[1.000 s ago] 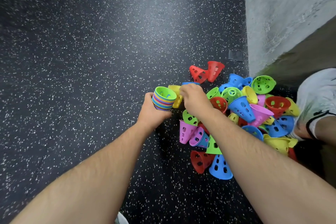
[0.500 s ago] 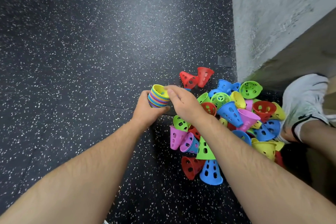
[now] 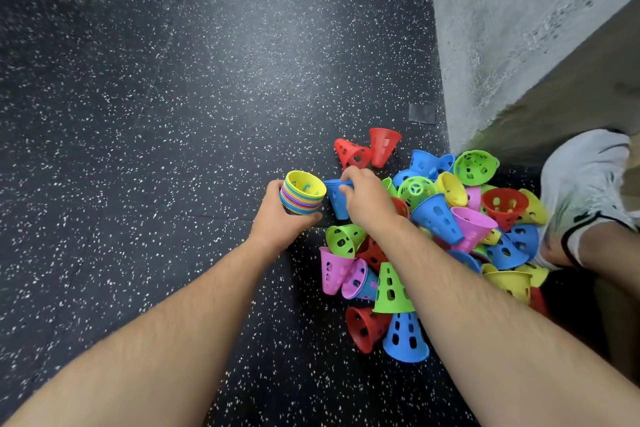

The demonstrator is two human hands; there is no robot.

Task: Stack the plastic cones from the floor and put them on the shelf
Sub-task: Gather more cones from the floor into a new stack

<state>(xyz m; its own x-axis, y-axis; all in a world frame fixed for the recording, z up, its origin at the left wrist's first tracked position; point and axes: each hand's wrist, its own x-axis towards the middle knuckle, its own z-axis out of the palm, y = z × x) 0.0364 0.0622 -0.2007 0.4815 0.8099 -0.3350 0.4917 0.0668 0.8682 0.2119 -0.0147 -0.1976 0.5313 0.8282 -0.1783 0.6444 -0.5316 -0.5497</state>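
Left hand (image 3: pixel 277 222) grips nested cone stack (image 3: pixel 302 196). Right hand (image 3: pixel 367 201) pinches blue cone (image 3: pixel 336 199) just beside it. Loose cone pile (image 3: pixel 443 236) crowds wall corner (image 3: pixel 446 135), right; bare speckled floor (image 3: pixel 156 114) left and far.

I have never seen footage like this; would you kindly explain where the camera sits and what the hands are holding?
There is no machine here: a person wears a wide-angle camera on the head, looking down at their own bare arms. The left hand grips a nested stack of coloured cones, yellow on top. The right hand pinches a blue cone beside it. A pile of loose cones lies on the speckled dark floor near a grey wall. A white shoe shows at the right.
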